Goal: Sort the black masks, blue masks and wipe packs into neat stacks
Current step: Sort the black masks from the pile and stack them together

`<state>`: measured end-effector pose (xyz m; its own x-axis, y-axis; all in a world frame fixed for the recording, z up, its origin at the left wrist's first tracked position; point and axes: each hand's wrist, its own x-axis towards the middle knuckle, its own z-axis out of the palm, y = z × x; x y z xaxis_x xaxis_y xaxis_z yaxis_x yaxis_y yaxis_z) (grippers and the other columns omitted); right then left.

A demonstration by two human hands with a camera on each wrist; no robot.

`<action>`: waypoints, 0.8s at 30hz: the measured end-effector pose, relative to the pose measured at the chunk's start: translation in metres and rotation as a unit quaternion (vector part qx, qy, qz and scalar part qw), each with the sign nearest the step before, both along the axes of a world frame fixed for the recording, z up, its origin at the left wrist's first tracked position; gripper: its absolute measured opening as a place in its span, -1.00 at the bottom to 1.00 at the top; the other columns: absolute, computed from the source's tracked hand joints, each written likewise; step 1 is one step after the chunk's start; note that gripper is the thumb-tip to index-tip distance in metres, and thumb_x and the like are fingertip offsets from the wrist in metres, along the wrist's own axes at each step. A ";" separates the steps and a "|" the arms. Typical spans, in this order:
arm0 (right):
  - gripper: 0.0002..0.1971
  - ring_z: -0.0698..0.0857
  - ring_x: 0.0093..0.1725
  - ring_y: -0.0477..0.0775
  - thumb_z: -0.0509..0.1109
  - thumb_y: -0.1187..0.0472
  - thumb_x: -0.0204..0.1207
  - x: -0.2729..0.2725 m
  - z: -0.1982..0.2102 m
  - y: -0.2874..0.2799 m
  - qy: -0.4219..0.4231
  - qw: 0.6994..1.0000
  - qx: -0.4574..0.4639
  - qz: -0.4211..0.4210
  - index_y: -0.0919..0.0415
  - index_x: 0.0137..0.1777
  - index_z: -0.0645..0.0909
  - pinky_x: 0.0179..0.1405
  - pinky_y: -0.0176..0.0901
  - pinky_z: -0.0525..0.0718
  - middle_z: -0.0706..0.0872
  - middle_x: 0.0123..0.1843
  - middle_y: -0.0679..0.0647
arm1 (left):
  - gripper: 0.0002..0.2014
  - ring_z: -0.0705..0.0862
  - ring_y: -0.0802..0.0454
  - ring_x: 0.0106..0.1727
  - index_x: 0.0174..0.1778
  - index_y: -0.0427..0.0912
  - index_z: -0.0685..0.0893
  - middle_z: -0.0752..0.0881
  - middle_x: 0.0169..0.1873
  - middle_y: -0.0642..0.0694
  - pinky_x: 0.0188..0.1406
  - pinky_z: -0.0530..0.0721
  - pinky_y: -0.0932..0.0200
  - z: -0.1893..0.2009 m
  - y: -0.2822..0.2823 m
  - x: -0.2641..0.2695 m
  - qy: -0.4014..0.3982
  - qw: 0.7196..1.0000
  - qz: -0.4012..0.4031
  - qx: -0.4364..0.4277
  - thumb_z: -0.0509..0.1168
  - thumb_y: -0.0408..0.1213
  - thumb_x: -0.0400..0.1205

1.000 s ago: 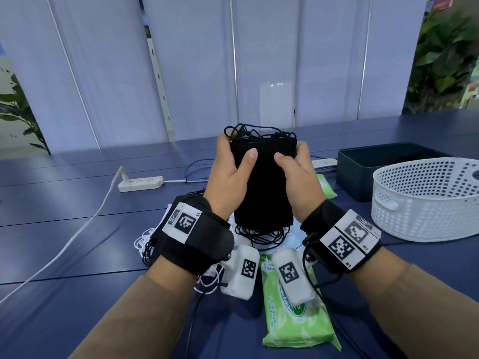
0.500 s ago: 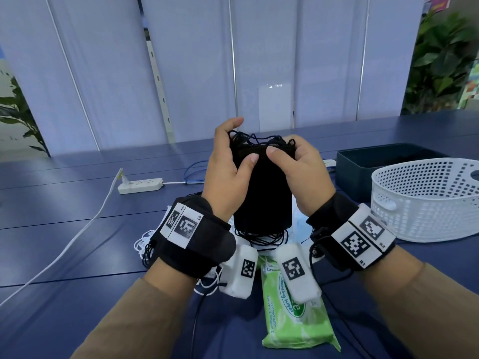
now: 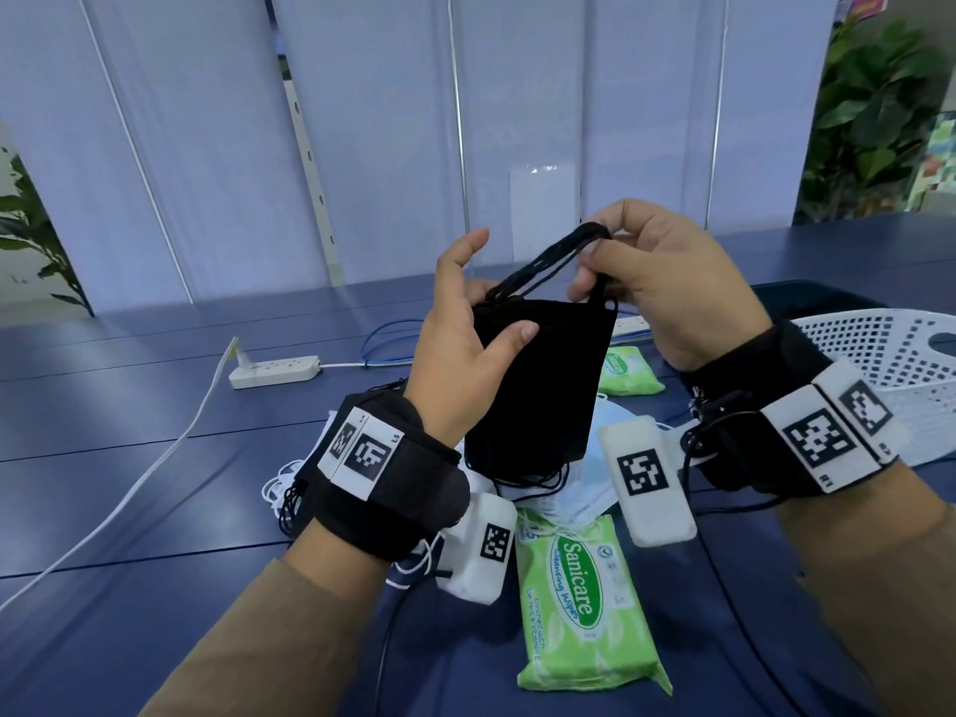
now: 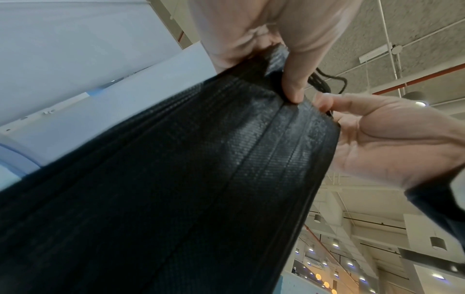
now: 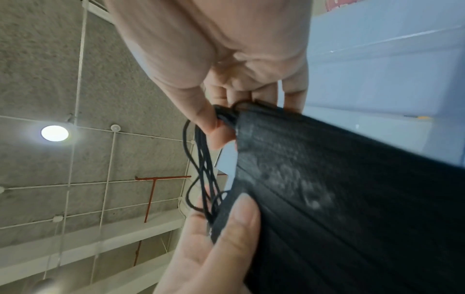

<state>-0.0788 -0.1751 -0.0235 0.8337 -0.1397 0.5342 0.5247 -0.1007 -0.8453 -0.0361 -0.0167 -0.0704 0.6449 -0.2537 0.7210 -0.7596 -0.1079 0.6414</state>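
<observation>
1. The blue desk [image 3: 155,458] carried everything, with a white power strip [image 3: 274,371] and its cable lying at its far left.
2. A white perforated basket [image 3: 879,364] stood at the right edge of the desk, partly hidden behind the right wrist.
3. The stack of black masks [image 3: 543,385] was held upright in the air above the desk, between the two hands, its lower ear loops dangling toward the pile below.
4. The left hand [image 3: 465,349] gripped the stack's left edge, thumb pressed on the front face and fingers behind it, the index finger raised free.
5. The right hand [image 3: 657,282] pinched the bundle of upper black loops [image 3: 558,256] between thumb and fingers, pulling them up and to the right of the stack's top edge.
6. A green wipe pack [image 3: 584,608] lay flat on the near desk, between the forearms.
7. Blue masks [image 3: 595,483] lay in a loose heap under the held stack, touching the near wipe pack's far end.
8. A second wipe pack [image 3: 626,372] lay farther back, just right of the black stack.
</observation>
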 end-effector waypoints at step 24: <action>-0.73 0.56 -0.27 0.06 0.33 0.20 0.58 -0.019 0.009 -0.003 0.070 0.976 -0.205 -0.035 0.37 -0.28 0.62 -0.09 -0.03 0.54 0.61 -0.32 0.17 | -0.33 0.72 -0.06 -0.13 0.37 0.21 0.27 0.70 -0.25 0.03 0.15 0.63 -0.26 -0.006 -0.015 -0.012 0.066 0.995 -0.077 0.016 0.38 -0.33 0.42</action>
